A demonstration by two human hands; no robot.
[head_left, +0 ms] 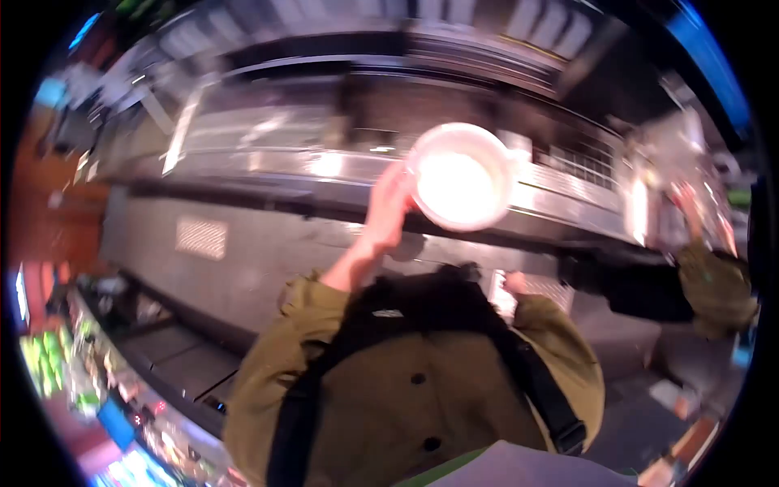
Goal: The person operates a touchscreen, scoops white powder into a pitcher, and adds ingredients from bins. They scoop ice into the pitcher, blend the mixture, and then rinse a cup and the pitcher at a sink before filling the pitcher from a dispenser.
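A round white container [462,178], bright and overexposed inside, is held up in front of me at the edge of the metal counter. My left hand [388,213] grips its left side, with the fingers against the wall. Lower down, near my right sleeve, my right hand [514,282] is small and blurred, beside a whitish object [503,299]. Its fingers are too smeared to read, and I cannot make out whether it holds that object.
Beyond the container runs a steel counter [300,162] with a grate [580,166] at right. A co-worker in a tan sleeve [714,284] and dark apron stands at far right. Grey floor [268,276] lies below, with a dark-framed counter at lower left.
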